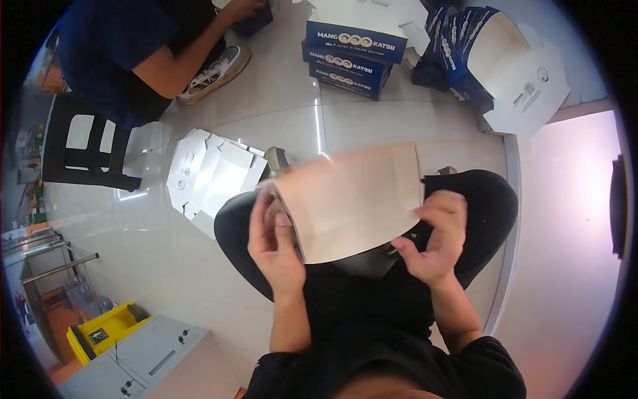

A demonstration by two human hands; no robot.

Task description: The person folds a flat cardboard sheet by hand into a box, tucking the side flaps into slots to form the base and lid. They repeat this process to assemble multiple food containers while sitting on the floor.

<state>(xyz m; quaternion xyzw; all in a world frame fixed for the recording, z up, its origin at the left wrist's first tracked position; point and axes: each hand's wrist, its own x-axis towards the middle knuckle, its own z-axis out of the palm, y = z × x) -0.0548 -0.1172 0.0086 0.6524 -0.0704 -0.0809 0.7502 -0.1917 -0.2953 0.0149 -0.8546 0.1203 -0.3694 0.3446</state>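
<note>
A half-folded cardboard box, plain tan on the side facing me, is tilted over my lap. My left hand grips its left edge, with the thumb in front and the other fingers partly hidden. At the right end, my right hand has bent fingers against the side and the thumb at the lower edge. The box's upper edge is smeared by motion, and its far side is hidden.
Flat white box blanks lie on the floor. Ahead stand stacked blue boxes and nested ones. Another person sits upper left by a black stool. A grey cabinet and yellow bin are lower left.
</note>
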